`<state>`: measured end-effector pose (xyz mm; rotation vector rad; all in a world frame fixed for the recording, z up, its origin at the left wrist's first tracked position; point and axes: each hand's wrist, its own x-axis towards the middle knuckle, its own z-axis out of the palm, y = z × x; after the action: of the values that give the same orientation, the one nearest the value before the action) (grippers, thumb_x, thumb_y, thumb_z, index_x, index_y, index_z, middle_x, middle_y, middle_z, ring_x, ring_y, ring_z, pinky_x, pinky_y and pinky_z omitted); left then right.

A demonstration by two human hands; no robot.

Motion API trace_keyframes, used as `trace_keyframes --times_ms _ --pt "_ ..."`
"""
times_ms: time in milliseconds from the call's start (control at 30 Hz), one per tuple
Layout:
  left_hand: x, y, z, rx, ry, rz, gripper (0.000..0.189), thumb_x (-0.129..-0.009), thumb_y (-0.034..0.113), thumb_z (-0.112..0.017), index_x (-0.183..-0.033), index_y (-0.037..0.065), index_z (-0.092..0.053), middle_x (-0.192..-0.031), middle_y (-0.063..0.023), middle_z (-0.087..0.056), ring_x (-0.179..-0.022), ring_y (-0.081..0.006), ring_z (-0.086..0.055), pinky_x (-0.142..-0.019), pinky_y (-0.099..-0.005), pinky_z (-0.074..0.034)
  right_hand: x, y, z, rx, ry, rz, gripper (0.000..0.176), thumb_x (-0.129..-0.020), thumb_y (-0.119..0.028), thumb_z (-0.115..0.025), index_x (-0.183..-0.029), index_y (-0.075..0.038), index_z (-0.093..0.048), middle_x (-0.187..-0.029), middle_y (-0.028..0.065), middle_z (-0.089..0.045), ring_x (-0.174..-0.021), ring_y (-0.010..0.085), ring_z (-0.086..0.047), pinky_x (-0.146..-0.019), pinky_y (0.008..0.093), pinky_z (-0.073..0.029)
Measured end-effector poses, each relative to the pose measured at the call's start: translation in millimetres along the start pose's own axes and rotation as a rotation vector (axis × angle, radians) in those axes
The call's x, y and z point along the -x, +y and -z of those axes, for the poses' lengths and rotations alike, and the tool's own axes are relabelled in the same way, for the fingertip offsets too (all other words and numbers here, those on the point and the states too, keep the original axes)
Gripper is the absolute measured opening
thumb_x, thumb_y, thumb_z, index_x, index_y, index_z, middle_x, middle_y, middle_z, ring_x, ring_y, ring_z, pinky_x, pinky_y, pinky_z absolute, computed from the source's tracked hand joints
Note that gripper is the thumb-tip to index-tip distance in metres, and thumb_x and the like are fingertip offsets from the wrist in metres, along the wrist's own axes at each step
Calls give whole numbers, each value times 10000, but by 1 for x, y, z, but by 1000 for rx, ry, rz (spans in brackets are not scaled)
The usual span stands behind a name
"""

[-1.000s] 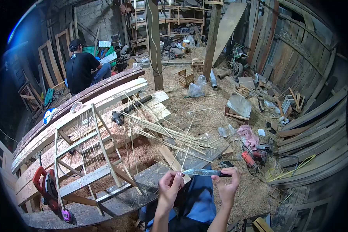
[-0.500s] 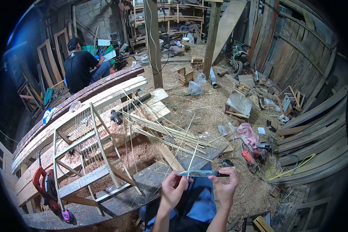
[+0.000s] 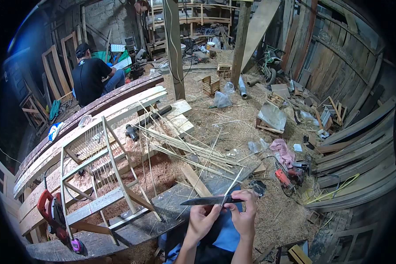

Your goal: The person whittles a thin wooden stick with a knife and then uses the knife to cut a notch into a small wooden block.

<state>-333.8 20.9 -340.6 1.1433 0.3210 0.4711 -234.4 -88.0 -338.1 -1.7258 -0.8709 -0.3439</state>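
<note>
My right hand (image 3: 243,213) is closed around the handle of a knife (image 3: 204,201), whose blade points left across the front of my lap. Pinched in my left hand (image 3: 202,223) is a thin pale wooden strip (image 3: 234,182), which slants up and to the right. The blade crosses the strip close to my left fingertips, near the handle end. Both hands are close together above my lap. Beyond them, a pile of similar thin strips (image 3: 193,152) lies on the workbench (image 3: 167,204), beside a flat piece of wood (image 3: 196,180).
A wooden frame with thin rods (image 3: 112,167) stands on the bench at left, near a red power tool (image 3: 52,211) and a purple tape measure (image 3: 77,245). A red corded tool (image 3: 284,177) lies on the shaving-strewn floor at right. Another person (image 3: 89,77) sits at back left.
The knife has shifted left, its blade now darker and turned. My right hand has come closer to my left, and the strip now leans further right.
</note>
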Motion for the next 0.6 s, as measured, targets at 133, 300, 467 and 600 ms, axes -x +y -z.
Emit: trace_keyframes --times_ms 133,300,467,600 --pt "1 7 0 -52 18 3 90 -969 22 -625 -1015 -47 -660 -788 -12 -632 -669 -57 -533 -588 -225 -421 -1 -1 2 10 2 6 305 -771 -237 -833 -959 -108 -631 -932 23 -687 -950 226 -594 -921 402 -369" --pt "4 3 0 -13 39 -8 113 -957 26 -643 -1041 -46 -670 -832 7 -647 -733 -48 -560 -632 -219 -445 0 -1 3 -22 -2 43 310 -746 -210 -849 -928 -108 -620 -931 16 -699 -922 222 -619 -900 393 -375" --pt "8 12 -7 -62 144 13 215 -931 -14 -657 -1138 -65 -687 -934 -36 -692 -852 -84 -620 -752 -241 -509 1 4 3 -43 -32 63 303 -736 -198 -854 -905 -108 -620 -908 9 -708 -899 216 -632 -888 387 -380" --pt "8 8 -11 -94 196 -65 228 -913 -43 -664 -1138 -70 -690 -942 -47 -700 -851 -91 -631 -749 -242 -516 0 0 4 -42 -36 68 304 -726 -197 -860 -898 -109 -625 -902 14 -716 -895 213 -633 -886 385 -384"
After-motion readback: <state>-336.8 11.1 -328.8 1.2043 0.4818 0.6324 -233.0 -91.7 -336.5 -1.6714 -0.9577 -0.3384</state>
